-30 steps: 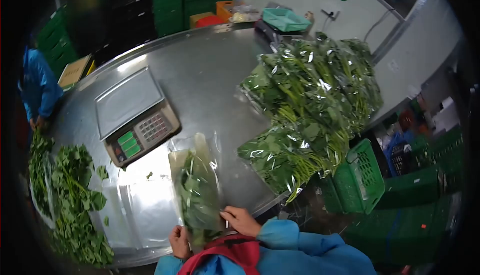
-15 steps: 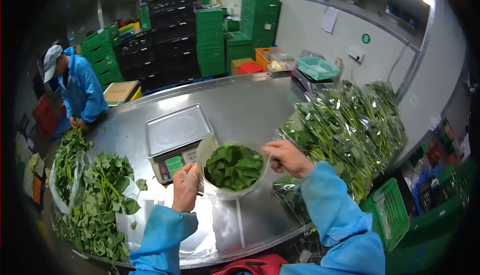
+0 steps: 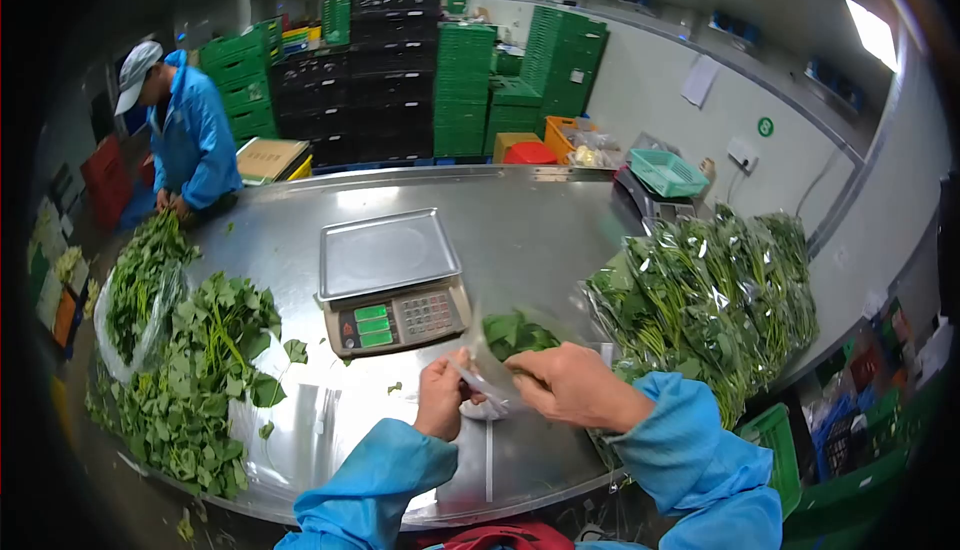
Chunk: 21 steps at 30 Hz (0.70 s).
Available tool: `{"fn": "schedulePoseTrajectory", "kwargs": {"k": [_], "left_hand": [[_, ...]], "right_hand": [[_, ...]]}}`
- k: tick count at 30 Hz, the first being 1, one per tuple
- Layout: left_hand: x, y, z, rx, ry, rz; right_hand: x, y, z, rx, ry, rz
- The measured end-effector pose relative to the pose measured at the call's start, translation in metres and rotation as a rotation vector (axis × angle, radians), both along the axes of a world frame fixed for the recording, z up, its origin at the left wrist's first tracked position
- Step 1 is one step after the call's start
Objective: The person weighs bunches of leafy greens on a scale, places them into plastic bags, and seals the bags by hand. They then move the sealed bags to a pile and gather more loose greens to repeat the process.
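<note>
In the head view, a clear plastic bag (image 3: 488, 368) stands over the metal table in front of me, with dark green leafy vegetables (image 3: 518, 331) showing inside. My left hand (image 3: 442, 395) pinches the near left edge of the bag's mouth. On the opposite side, my right hand (image 3: 575, 386) is closed at the bag's rim, its fingertips partly hidden and close to the left hand. The bag's mouth looks drawn narrow between them. Just beyond sits a digital scale (image 3: 392, 255) with a bare metal pan and lit green displays.
Loose leafy greens (image 3: 205, 390) heap at the left of the metal table (image 3: 520, 220). Packed bags of greens (image 3: 700, 300) pile up at the right, beside a green crate (image 3: 772, 440). A co-worker in blue (image 3: 195, 140) handles greens at the far left. Stacked crates (image 3: 385, 80) stand behind.
My hands have come closer together, and the bag's wide round mouth has narrowed. Bag and hands sit lower and to the right in view. The camera has shifted, uncovering the scale's keypad.
</note>
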<state>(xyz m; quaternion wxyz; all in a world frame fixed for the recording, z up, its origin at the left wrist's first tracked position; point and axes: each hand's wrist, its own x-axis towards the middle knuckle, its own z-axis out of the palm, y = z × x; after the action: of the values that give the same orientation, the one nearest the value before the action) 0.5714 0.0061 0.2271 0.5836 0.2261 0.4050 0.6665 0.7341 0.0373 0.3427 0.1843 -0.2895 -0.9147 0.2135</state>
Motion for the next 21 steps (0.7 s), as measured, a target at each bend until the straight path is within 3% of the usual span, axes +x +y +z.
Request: {"fn": "schedulePoseTrajectory", "kwargs": {"k": [2,5,9,10,11,13,15,17,18,19,20,21], "left_hand": [[0.003,0.002,-0.003,0.026,0.002,-0.018],[0.002,0.005,0.006,0.004,-0.020,0.006],[-0.015,0.000,0.012,0.068,-0.048,-0.095],[-0.019,-0.002,0.009,0.057,-0.054,-0.084],[-0.025,-0.001,0.005,0.027,-0.035,-0.100],[-0.036,0.003,0.009,0.028,-0.008,-0.109],[-0.036,-0.008,0.009,-0.066,-0.091,-0.106],[-0.042,-0.008,0.011,-0.046,-0.112,-0.108],[-0.046,-0.008,0.013,-0.022,-0.107,-0.135],[-0.050,-0.008,0.015,0.003,-0.106,-0.153],[-0.053,-0.008,0.018,0.019,-0.108,-0.171],[-0.054,-0.007,0.018,0.016,-0.113,-0.163]], "right_hand": [[-0.013,-0.013,-0.001,0.118,-0.210,-0.112],[-0.018,0.002,0.005,0.176,-0.302,-0.127],[-0.015,0.003,0.081,-0.053,0.017,-0.077],[-0.025,0.007,0.068,-0.046,0.030,-0.050],[-0.025,0.020,0.053,0.020,-0.143,0.035],[-0.025,0.028,0.067,0.132,-0.189,0.126],[-0.029,0.026,0.108,-0.139,0.054,0.001],[-0.030,0.047,0.128,-0.162,0.071,0.116],[-0.027,0.057,0.146,-0.206,0.229,0.052],[-0.015,0.076,0.172,-0.131,0.423,0.100],[-0.007,0.089,0.206,0.175,0.461,0.075],[0.002,0.099,0.238,0.165,0.500,0.078]]}}
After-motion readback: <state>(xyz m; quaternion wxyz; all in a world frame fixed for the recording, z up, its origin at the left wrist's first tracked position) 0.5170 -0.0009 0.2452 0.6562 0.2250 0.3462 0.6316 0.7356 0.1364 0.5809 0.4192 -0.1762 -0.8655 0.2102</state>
